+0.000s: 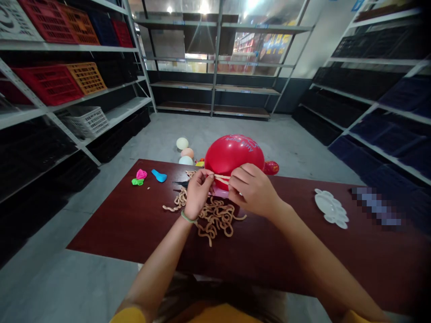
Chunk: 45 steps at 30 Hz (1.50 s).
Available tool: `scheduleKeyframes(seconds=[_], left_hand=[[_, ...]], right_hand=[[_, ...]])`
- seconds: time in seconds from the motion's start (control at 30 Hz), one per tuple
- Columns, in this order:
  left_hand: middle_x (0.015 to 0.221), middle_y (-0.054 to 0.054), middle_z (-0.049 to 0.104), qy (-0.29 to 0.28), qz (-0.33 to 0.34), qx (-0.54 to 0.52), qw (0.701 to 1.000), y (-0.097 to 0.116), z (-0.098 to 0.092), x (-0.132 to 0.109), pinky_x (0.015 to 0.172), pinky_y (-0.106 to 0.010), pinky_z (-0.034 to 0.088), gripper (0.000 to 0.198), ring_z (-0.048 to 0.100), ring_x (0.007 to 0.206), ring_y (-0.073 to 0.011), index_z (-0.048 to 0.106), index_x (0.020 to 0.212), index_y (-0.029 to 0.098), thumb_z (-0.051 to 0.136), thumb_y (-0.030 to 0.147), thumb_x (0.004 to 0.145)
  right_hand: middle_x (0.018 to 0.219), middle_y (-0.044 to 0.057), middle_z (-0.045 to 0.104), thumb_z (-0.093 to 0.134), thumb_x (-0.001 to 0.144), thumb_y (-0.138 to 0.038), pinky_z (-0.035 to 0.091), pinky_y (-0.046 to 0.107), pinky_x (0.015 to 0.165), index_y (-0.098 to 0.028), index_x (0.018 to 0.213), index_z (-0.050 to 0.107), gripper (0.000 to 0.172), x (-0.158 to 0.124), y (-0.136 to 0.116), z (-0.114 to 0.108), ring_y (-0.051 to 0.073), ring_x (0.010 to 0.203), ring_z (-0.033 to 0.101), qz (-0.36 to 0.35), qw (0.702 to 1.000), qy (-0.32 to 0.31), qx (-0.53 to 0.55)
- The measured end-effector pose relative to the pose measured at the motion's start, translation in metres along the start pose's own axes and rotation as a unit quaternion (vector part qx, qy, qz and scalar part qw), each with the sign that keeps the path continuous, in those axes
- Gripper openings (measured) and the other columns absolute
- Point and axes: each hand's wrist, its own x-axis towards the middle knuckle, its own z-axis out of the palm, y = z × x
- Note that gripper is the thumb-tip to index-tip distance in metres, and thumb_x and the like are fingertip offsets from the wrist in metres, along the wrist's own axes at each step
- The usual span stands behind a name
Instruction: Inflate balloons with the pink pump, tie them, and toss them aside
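Note:
Both my hands are raised over the middle of the dark red table (111, 215). Pinched between the fingertips of my left hand (200, 188) is one end of a pale cord (221, 177), which looks doubled. The other end runs into the curled fingers of my right hand (251, 186), so the cord spans the short gap between them. Just behind it sits a big inflated red balloon (232, 154) with printed lettering, its lower part partly covered by my hands. Under my left wrist lies a tangled heap of tan cord-like strands (217, 217).
Flat pink (142, 174), green (138, 181) and blue (159, 175) balloons lie at the table's left. A white scalloped dish (332, 207) and a pixelated object (377, 206) are right. Pale balloons (182, 143) show beyond the far edge. Shelves with crates (49, 85) surround the room.

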Motion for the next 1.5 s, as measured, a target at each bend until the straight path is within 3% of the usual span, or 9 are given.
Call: scheduleKeyframes(seconds=[0.17,0.33,0.6,0.8,1.0,1.13,1.23,1.37,1.5], left_hand=[[0.059,0.005,0.057,-0.075,-0.016,-0.072,0.994,0.032,0.009,-0.001,0.045,-0.019,0.041,0.018,0.050,0.045,-0.0074,0.064,0.098,0.019,0.057,0.021,0.081],[0.060,0.002,0.059,-0.156,-0.122,-0.041,0.979,0.057,0.014,-0.007,0.046,-0.020,0.046,0.036,0.052,0.044,-0.0074,0.071,0.110,0.017,0.057,0.019,0.077],[0.065,0.002,0.059,-0.149,-0.143,-0.097,0.973,0.061,0.015,-0.019,0.049,-0.018,0.050,0.015,0.051,0.046,-0.0049,0.068,0.091,0.015,0.067,0.024,0.078],[0.070,-0.001,0.061,-0.252,-0.178,-0.018,0.951,0.068,0.004,-0.019,0.057,-0.021,0.054,0.023,0.057,0.054,-0.0074,0.068,0.093,0.014,0.073,0.032,0.079],[0.070,-0.001,0.060,-0.299,-0.139,0.091,0.940,0.079,0.000,-0.017,0.050,-0.018,0.048,0.021,0.058,0.053,-0.0079,0.067,0.084,0.015,0.067,0.036,0.084],[0.062,0.001,0.056,-0.304,-0.091,0.166,0.934,0.078,0.000,-0.022,0.043,-0.018,0.040,0.028,0.054,0.046,-0.0086,0.065,0.082,0.017,0.058,0.043,0.090],[0.057,0.002,0.054,-0.295,-0.002,0.247,0.923,0.073,0.001,-0.027,0.044,-0.020,0.036,0.030,0.049,0.046,-0.0096,0.064,0.077,0.018,0.054,0.042,0.092],[0.054,0.001,0.051,-0.242,0.126,0.327,0.905,0.066,0.005,-0.034,0.051,-0.024,0.034,0.033,0.043,0.049,-0.0109,0.060,0.061,0.019,0.062,0.039,0.087],[0.053,0.000,0.054,-0.231,0.075,0.304,0.921,0.057,0.003,-0.037,0.051,-0.025,0.037,0.040,0.047,0.046,-0.0113,0.064,0.064,0.019,0.052,0.044,0.093]], right_hand=[[0.091,0.009,0.061,0.043,0.091,-0.019,0.044,0.039,0.081,-0.020,0.080,0.061,0.021,-0.004,0.019,-0.026,0.024,0.088,0.047,0.006,1.000,0.009,0.008],[0.103,0.009,0.060,0.041,0.093,-0.018,0.047,0.039,0.082,-0.020,0.093,0.063,0.022,-0.004,0.026,-0.039,0.024,0.096,0.052,0.038,0.999,0.021,0.000],[0.108,0.011,0.060,0.039,0.096,-0.016,0.047,0.042,0.091,-0.018,0.103,0.060,0.023,-0.014,0.020,-0.030,0.024,0.102,0.055,0.060,0.991,0.072,0.096],[0.096,0.005,0.064,0.038,0.100,-0.024,0.042,0.030,0.071,-0.021,0.094,0.059,0.022,-0.010,0.014,-0.036,0.018,0.086,0.059,0.134,0.984,0.042,0.110],[0.090,0.004,0.066,0.037,0.102,-0.029,0.037,0.030,0.074,-0.020,0.087,0.059,0.028,0.006,0.018,-0.046,0.017,0.084,0.059,0.089,0.989,-0.052,0.108],[0.085,0.002,0.067,0.043,0.101,-0.035,0.033,0.029,0.066,-0.021,0.084,0.062,0.029,0.017,0.018,-0.053,0.015,0.077,0.059,0.092,0.983,-0.104,0.123],[0.072,-0.001,0.064,0.047,0.099,-0.040,0.027,0.029,0.059,-0.022,0.074,0.063,0.034,0.028,0.013,-0.056,0.013,0.064,0.053,0.088,0.981,-0.128,0.119],[0.059,-0.002,0.056,0.051,0.097,-0.044,0.022,0.030,0.055,-0.021,0.065,0.063,0.041,0.043,0.002,-0.050,0.011,0.054,0.043,0.086,0.978,-0.142,0.124],[0.056,-0.003,0.055,0.053,0.097,-0.044,0.022,0.029,0.055,-0.021,0.063,0.063,0.042,0.051,-0.005,-0.044,0.010,0.053,0.043,0.096,0.975,-0.133,0.147]])
